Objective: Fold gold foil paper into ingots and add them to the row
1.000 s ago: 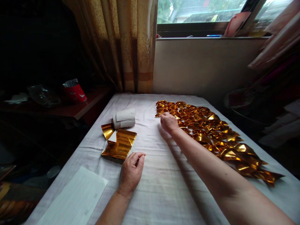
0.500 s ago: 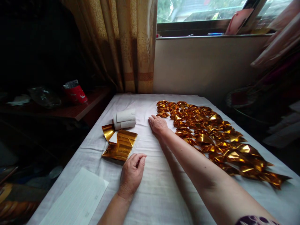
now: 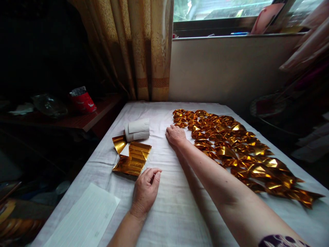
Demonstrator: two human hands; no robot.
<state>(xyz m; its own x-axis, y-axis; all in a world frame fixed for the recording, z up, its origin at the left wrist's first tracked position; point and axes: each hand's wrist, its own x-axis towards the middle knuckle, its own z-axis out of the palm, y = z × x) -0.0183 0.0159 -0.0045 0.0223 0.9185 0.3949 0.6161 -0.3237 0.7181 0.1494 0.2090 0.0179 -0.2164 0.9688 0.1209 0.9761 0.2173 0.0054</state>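
Many folded gold foil pieces (image 3: 231,147) lie in rows across the right half of a table covered with white cloth (image 3: 174,206). My right hand (image 3: 176,135) reaches out flat on the cloth at the left edge of those rows, fingers apart, next to the nearest folded piece; nothing shows in its grip. My left hand (image 3: 145,190) rests on the cloth nearer to me, fingers loosely curled, holding nothing. Just beyond it lies a stack of flat gold foil sheets (image 3: 132,157). A white paper roll (image 3: 137,130) sits behind the stack.
A white lined paper sheet (image 3: 84,219) lies at the table's near left corner. A dark side shelf on the left bears a red cup (image 3: 82,100) and a glass dish (image 3: 48,104). A curtain (image 3: 133,48) and a window sill stand behind the table.
My right hand has drawn back left off the folded pieces and now lies on bare cloth beside them. My left hand has stayed in place.
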